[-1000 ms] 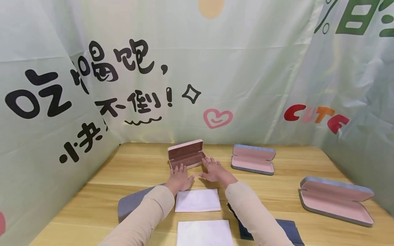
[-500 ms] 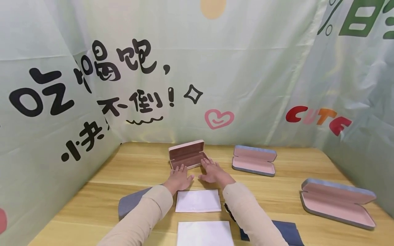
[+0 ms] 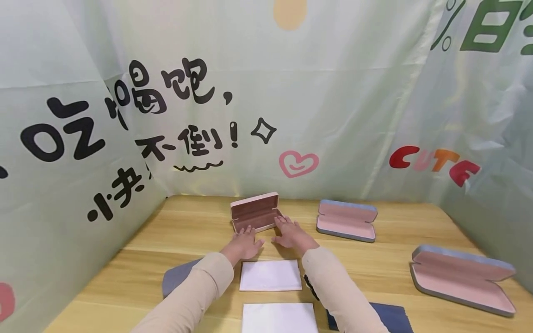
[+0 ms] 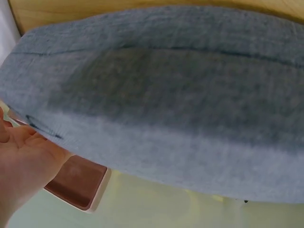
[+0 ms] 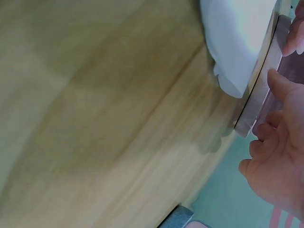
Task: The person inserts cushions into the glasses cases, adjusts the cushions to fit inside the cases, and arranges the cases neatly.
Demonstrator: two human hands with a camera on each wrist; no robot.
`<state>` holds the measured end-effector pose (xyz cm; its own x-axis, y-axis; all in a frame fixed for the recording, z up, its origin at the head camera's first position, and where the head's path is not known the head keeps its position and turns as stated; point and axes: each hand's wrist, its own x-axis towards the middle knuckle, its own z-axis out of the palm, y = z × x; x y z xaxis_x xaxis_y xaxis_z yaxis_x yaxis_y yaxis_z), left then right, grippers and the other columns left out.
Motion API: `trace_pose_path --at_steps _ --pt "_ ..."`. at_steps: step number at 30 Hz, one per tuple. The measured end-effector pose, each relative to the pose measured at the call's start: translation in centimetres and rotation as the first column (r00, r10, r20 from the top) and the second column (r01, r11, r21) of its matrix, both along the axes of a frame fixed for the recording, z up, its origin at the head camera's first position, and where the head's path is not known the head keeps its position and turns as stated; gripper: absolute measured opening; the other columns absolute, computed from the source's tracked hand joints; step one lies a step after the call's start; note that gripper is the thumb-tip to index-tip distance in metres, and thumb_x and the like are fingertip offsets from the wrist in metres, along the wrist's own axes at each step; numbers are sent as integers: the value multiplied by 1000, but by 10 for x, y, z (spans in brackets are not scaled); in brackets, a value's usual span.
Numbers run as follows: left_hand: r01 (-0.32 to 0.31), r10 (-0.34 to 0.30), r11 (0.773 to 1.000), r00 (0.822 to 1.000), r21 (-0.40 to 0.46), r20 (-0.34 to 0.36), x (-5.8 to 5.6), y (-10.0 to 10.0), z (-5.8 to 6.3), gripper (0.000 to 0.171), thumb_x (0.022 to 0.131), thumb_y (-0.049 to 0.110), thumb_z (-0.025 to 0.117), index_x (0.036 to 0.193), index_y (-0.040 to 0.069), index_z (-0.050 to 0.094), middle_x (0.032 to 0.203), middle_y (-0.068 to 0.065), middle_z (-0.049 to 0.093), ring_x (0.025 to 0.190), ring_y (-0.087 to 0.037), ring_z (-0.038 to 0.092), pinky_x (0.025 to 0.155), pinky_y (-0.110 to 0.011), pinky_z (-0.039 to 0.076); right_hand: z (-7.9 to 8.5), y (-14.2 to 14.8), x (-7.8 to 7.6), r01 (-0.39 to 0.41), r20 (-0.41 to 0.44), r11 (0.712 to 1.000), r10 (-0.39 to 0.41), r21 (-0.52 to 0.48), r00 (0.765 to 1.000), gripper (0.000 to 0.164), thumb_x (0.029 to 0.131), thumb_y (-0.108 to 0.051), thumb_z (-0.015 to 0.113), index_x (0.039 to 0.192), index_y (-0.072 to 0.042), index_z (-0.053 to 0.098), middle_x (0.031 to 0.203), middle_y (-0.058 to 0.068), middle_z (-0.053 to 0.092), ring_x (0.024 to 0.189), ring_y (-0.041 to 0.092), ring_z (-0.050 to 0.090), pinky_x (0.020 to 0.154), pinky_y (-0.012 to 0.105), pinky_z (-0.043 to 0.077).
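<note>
An opened glasses case (image 3: 255, 207) with a pale pink shell and brown-pink lining stands at the back of the table, its lid tilted up. My left hand (image 3: 245, 245) reaches to its front left, with straight fingertips right at the front edge. At the front right corner, my right hand (image 3: 292, 235) lies with its fingers extended against the case. Both thumbs point inward. A grey-blue fabric case (image 4: 156, 104) fills most of the left wrist view, with part of my left hand (image 4: 28, 164) beside it. The right wrist view shows my right hand (image 5: 280, 152) along the pink case's edge.
Two more opened blue cases with pink lining, the nearer one (image 3: 462, 282) and the farther one (image 3: 346, 221), stand on the right. Two folded white cloths (image 3: 270, 276) lie between my forearms. A dark blue cloth (image 3: 391, 317) is partly under my right sleeve. Fabric walls enclose the table.
The head view has shifted slightly, so everything sits a little lower and further right. Both hands stay at the pink glasses case, with hardly any movement.
</note>
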<state>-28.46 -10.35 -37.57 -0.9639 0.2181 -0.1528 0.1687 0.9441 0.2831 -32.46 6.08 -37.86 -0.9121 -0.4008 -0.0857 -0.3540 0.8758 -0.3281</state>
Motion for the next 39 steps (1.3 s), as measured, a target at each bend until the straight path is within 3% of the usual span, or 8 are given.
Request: trace_pose_path --at_steps 8,23,30,39 --pt "-2 3 1000 1000 17 -23 -2 5 -5 63 99 41 34 143 -4 28 151 -21 21 140 -40 18 114 -53 15 -4 6 -3 -13 4 1000 13 -10 1000 66 93 -30 54 145 -1 26 153 16 20 142 34 13 115 53 9" --pt "-27 27 999 999 -20 -30 2 9 -1 70 97 48 34 144 -3 25 153 -22 15 142 -38 13 114 -52 14 -4 6 -6 -2 -7 1000 2 29 1000 63 93 -30 54 143 -1 30 152 15 24 142 33 16 115 53 10" --pt "-29 28 999 999 -30 -21 1 8 -3 71 96 49 35 143 -4 28 150 -24 22 140 -39 18 114 -52 17 -5 5 0 -16 16 1000 17 -22 1000 66 91 -27 57 142 4 29 151 20 24 142 35 16 115 51 10" --pt "-24 24 999 1000 -48 3 0 4 -3 73 97 51 32 143 -5 25 151 -22 22 140 -38 19 114 -51 16 -2 3 3 -29 13 994 28 103 1000 66 92 -31 55 143 1 29 151 20 25 141 36 19 115 50 13"
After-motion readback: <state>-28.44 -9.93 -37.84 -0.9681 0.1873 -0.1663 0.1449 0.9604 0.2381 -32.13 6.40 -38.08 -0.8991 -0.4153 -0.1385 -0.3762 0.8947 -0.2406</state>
